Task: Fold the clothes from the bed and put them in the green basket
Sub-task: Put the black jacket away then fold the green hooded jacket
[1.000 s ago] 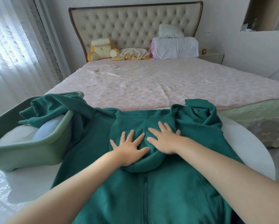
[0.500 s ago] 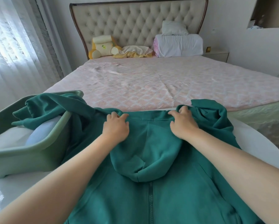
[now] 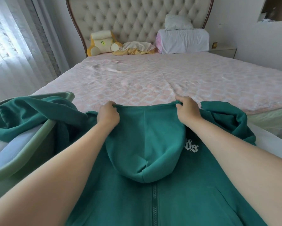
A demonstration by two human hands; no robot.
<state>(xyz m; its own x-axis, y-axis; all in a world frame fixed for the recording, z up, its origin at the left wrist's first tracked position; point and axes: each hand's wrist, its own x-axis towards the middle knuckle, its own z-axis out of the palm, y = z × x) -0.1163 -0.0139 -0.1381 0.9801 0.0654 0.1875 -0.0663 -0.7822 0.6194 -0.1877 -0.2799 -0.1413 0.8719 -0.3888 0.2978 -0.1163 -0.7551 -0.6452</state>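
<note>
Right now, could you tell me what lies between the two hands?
The hoodie's hood, its edge gripped by left hand and right hand; head view.

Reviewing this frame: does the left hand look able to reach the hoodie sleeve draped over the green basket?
Probably yes. The sleeve lies uncovered over the green basket, beside the left hand with nothing between; that hand grips the top edge of the hoodie and must release it first.

Light: bright, soft daylight through the curtain [image 3: 14, 46] left of the bed [image 3: 153, 82], glare there | Shadows: faint, diffuse | Edges: wide-angle bowing | Focus: mildly soft throughout
</note>
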